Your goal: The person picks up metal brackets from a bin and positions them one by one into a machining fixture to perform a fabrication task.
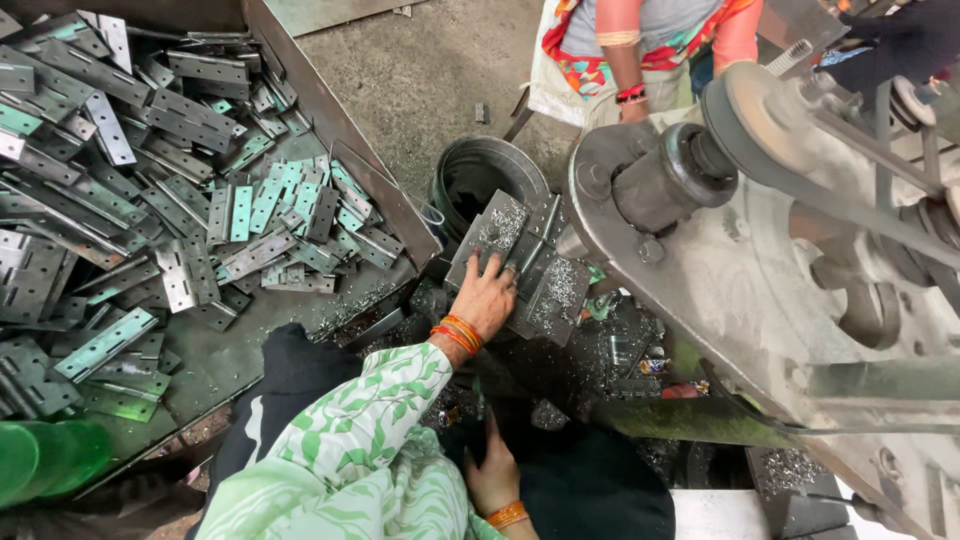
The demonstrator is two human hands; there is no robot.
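My left hand point(487, 297), with orange bangles at the wrist and a green leaf-print sleeve, lies flat on a large grey metal hinge plate point(545, 280) and grips its near edge. The plate is strewn with metal shavings and sits on the machine bed under the spindle point(665, 180). Low in the frame, my right hand point(494, 472) rests against dark cloth on my lap with the thumb up. Its fingers are hidden, and nothing shows in it.
A sloped metal tray point(330, 130) at left holds several loose grey and greenish hinges point(150, 200). A black bucket point(485, 170) stands behind the plate. The machine's pulley and belt point(800, 130) fill the right. Another person point(640, 50) sits at the top. A green object point(50, 455) lies bottom left.
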